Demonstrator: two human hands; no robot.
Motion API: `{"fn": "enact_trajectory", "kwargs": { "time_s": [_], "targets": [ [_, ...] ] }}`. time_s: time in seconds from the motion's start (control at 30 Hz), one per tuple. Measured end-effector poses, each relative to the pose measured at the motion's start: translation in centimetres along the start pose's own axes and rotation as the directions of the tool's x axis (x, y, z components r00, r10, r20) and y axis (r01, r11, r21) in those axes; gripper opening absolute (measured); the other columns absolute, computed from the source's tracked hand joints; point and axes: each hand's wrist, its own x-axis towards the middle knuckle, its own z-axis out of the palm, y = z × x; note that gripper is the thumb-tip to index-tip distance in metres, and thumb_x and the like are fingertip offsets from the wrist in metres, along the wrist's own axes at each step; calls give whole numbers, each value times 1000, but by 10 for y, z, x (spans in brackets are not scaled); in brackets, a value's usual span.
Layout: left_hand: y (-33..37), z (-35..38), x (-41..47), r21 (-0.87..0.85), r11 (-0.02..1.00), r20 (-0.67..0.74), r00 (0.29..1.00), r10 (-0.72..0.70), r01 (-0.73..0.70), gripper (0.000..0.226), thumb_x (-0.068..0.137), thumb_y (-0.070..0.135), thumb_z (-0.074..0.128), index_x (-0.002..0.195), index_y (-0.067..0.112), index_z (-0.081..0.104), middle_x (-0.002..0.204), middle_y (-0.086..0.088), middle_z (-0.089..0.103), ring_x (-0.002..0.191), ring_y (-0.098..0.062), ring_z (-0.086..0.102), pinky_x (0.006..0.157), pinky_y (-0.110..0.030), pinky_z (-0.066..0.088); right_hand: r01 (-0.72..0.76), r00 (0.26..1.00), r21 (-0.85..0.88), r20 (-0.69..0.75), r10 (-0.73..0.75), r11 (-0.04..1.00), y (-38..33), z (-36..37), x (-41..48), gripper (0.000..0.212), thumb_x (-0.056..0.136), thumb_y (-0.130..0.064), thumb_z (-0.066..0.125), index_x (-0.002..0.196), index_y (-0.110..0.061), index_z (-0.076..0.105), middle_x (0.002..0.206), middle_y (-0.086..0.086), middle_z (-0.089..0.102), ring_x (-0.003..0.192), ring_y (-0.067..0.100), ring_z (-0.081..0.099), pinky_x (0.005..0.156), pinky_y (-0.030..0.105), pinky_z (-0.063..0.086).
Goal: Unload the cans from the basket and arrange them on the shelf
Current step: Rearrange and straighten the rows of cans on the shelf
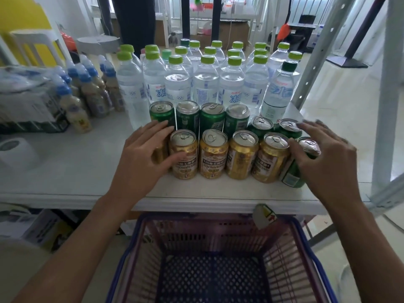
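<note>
Head view shows our basket (220, 265) with no cans visible inside, so unloading looks finished. Gold cans (213, 153) line the front of the shelf (72, 162), green cans (188, 115) behind them. Our left hand (145, 149) wraps a gold can at the row's left end; our right hand (323, 154) grips a tilted green can (295, 173) at the right end. Only straightening seems left.
</note>
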Motion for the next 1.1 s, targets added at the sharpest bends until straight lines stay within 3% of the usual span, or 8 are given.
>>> {"fn": "enact_trajectory", "kwargs": {
  "time_s": [0.1, 0.17, 0.3, 0.43, 0.63, 0.9, 1.0, 1.1],
  "targets": [
    [-3, 4, -3, -49, 999, 2, 1000, -11, 11, 68, 84, 58, 64, 134, 12, 62, 146, -3, 53, 139, -20, 45, 115, -45, 36, -219, 975, 69, 62, 215, 973, 6, 16, -9, 42, 105, -24, 52, 145, -10, 53, 153, 14, 45, 141, 28, 43, 114, 18, 21],
    [-2, 5, -4, -156, 984, -51, 994, -96, 87, 72, 81, 53, 73, 139, 14, 56, 150, -1, 45, 140, -12, 39, 117, -27, 34, -274, 962, 146, 24, 274, 951, 5, 25, -13, 41, 107, -23, 48, 145, -7, 49, 148, 16, 43, 136, 27, 42, 105, 5, 19],
    [4, 13, -7, -539, 763, -28, 898, -439, 357, 90, 70, 58, 78, 144, 20, 44, 136, 5, 53, 124, 0, 53, 103, -17, 46, -320, 945, 238, 7, 328, 917, 10, 29, -14, 40, 107, -32, 46, 141, -12, 44, 140, 13, 47, 128, 25, 48, 100, 24, 31],
    [3, 20, -6, -636, 641, 24, 840, -541, 431, 69, 76, 56, 65, 136, 26, 52, 115, 19, 64, 102, 11, 61, 89, -13, 51, -286, 955, 291, 7, 297, 913, 16, 26, -13, 39, 106, -39, 47, 139, -17, 47, 136, 7, 58, 124, 23, 54, 102, 33, 41],
    [-8, 24, 3, -805, 414, 72, 762, -643, 425, 51, 78, 77, 57, 106, 38, 73, 112, 5, 74, 111, -17, 66, 99, -39, 51, -358, 934, 362, 157, 322, 861, 14, 6, 14, 42, 94, -45, 61, 136, -50, 54, 136, -1, 64, 127, 13, 58, 107, 42, 47],
    [-8, 28, 5, -850, 324, 94, 726, -682, 415, 53, 80, 66, 57, 117, 30, 69, 119, 3, 72, 116, -16, 65, 105, -39, 48, -323, 887, 39, 360, 289, 945, 6, -11, 64, 52, 93, -46, 67, 142, -49, 51, 144, 8, 59, 128, 31, 58, 108, 42, 46],
    [-11, 30, 6, -853, 316, 101, 726, -680, 415, 63, 82, 65, 57, 128, 22, 66, 125, 1, 70, 120, -17, 63, 107, -39, 47, -303, 761, -99, 573, 303, 948, 3, -18, 96, 51, 84, -49, 77, 133, -40, 64, 129, 10, 70, 111, 28, 67, 90, 35, 52],
    [-13, 32, 4, -854, 328, 91, 737, -670, 403, 69, 84, 64, 57, 133, 16, 63, 129, -3, 68, 124, -20, 62, 112, -46, 43, -255, 758, -106, 595, 267, 961, 6, -19, 101, 47, 82, -44, 80, 128, -35, 69, 120, 11, 74, 96, 25, 69, 67, 25, 50]
  ]
}}
